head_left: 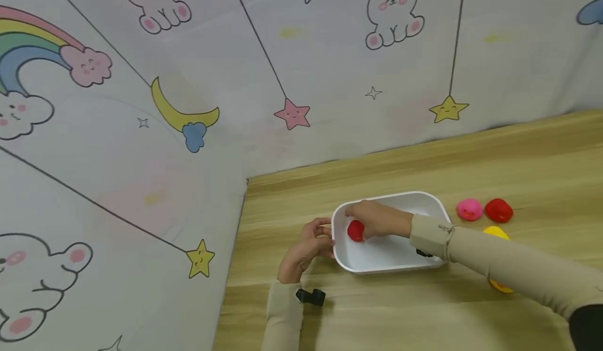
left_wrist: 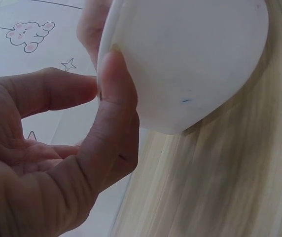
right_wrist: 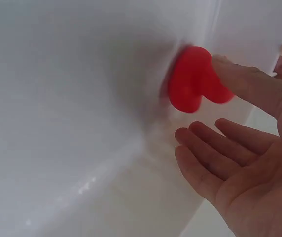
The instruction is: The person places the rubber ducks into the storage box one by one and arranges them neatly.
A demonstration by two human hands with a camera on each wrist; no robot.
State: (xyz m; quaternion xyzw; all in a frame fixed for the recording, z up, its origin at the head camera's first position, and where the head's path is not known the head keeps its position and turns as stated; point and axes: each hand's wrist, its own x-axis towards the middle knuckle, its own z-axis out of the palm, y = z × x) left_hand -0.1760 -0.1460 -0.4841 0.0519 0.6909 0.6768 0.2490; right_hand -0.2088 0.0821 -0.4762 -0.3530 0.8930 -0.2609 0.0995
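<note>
A white plastic tub (head_left: 391,262) stands on the wooden table. Inside its left end sits a red rubber duck (head_left: 355,230), seen from close by in the right wrist view (right_wrist: 188,81). My right hand (head_left: 379,219) reaches into the tub. Its thumb touches the duck, while the other fingers (right_wrist: 220,153) spread loosely apart from it. At the tub's left end my left hand (head_left: 306,249) holds the rim, thumb and finger (left_wrist: 114,94) meeting at the edge of the wall in the left wrist view.
Right of the tub lie a pink rubber duck (head_left: 469,209) and another red duck (head_left: 499,211). Yellow toys (head_left: 497,231) show partly from behind the right sleeve (head_left: 509,262). A wall with cartoon drawings (head_left: 330,68) borders the table's back and left.
</note>
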